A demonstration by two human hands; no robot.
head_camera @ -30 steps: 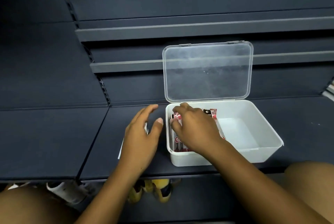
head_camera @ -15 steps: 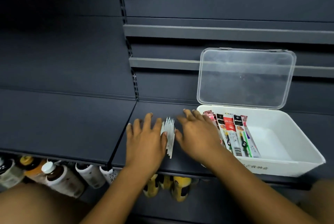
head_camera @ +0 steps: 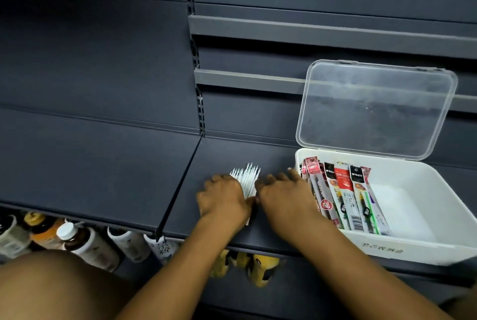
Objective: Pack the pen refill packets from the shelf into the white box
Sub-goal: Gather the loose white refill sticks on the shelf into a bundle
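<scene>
Head view, looking down at the dark shelf (head_camera: 103, 164).

Status of box: the white box (head_camera: 413, 250) sits on the shelf at right, its clear hinged lid (head_camera: 376, 110) standing open behind it. Several coloured refill packets (head_camera: 343, 195) lie side by side against the box's left wall. The right part of the box floor is bare, so there is room for more.

Item in hand: one packet of white refills (head_camera: 246, 180) lies on the shelf just left of the box, tips pointing away from the person.

Hands: the left hand (head_camera: 224, 201) is at the packet's left side, fingers curled, thumb lying over the packet's near end; reads as a grip. The right hand (head_camera: 286, 195) is against the packet's right side, between it and the box, fingers bent. Cannot tell whether it pinches the packet or only touches it.

Progress, judged: partly done. A row is packed, and this white packet is not yet in. No other loose packets show on the shelf. Remaining: lift it, lay it beside the row, possibly shut the lid.

Other: bottles (head_camera: 77, 239) stand on the tier below.
</scene>
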